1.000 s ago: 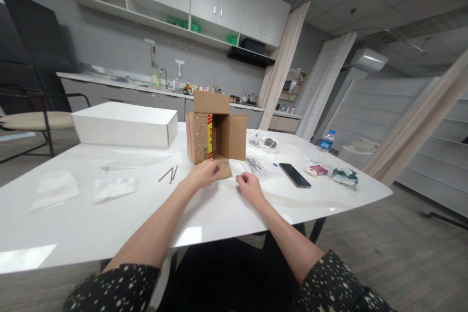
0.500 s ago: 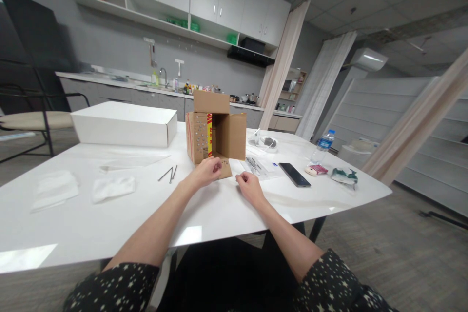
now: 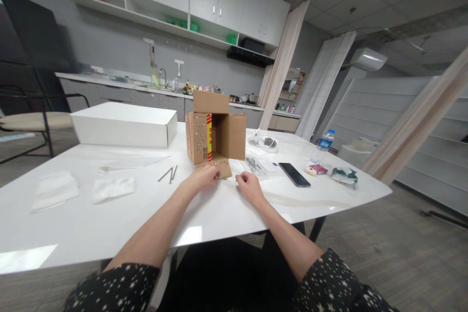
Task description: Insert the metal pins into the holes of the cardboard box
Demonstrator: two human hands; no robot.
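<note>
On the broad white glossy desk (image 3: 226, 209), items listed by size.

1. Flat white rectangular carton (image 3: 124, 124), far left of the desk, lid closed.
2. Small brown corrugated cardboard box with a red-and-yellow printed strip (image 3: 215, 129), centre of the desk, lying on its side. Its open mouth faces the person; the top flap stands up, the right flap swings outward, and the bottom flap lies flat on the desk, pointing toward the hands. Rows of small metal studs (possibly screws) already sit in the left flap and a few in the bottom flap; much of the bottom flap's card remains bare, so the studding appears partly done.
3. Crumpled white cloths (image 3: 111, 187), left, well apart from the box.
4. Black smartphone (image 3: 294, 174) and clear plastic water bottle (image 3: 322, 146), right.
5. Left hand (image 3: 203, 176), fingers curled and resting at the near edge of the bottom flap; whether they pinch anything cannot be told.
6. Right hand (image 3: 248, 185), loosely clenched on the desk just beside the flap, apparently holding nothing.
7. Thin dark metal nails (image 3: 168, 174), lying left of the box, long axes running roughly toward it.
</note>
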